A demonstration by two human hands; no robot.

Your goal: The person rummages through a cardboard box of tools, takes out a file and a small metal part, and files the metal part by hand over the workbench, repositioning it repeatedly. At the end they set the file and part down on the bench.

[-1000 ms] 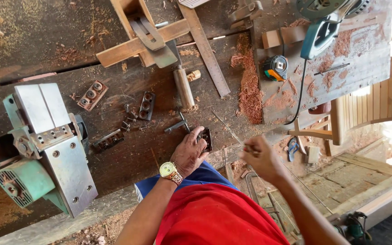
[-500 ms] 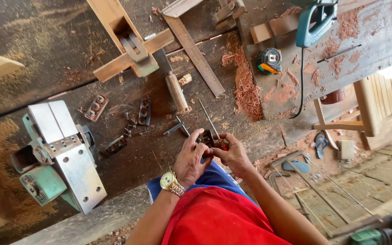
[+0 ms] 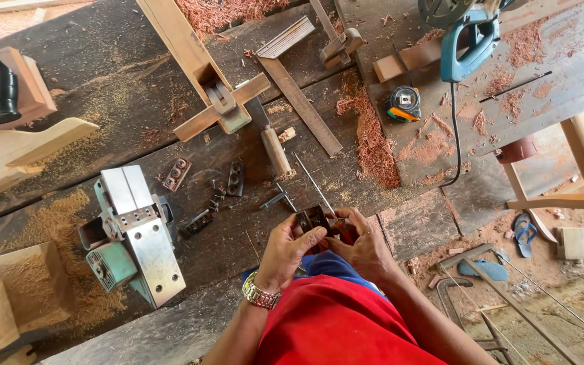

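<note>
My left hand [image 3: 288,250], with a metal watch on its wrist, and my right hand [image 3: 361,245] meet at the near edge of a dark wooden workbench [image 3: 89,135]. Together they hold a small dark metal hinge plate [image 3: 311,219]. A thin metal rod [image 3: 313,183] sticks up from between the hands towards the bench; the right hand seems to grip its red lower end. Similar hinge plates [image 3: 236,178] and loose screws lie on the bench just left of the hands.
A green electric planer [image 3: 133,236] stands at the left. A chisel with a wooden handle [image 3: 273,147], a steel square [image 3: 299,94], a tape measure [image 3: 402,104], a blue power saw [image 3: 466,40], wooden blocks and heaps of shavings lie beyond. Sandals and scrap lie on the ground at the right.
My right hand came in from the right and joined the left on the hinge plate. The view has shifted, so the bench fills more of it.
</note>
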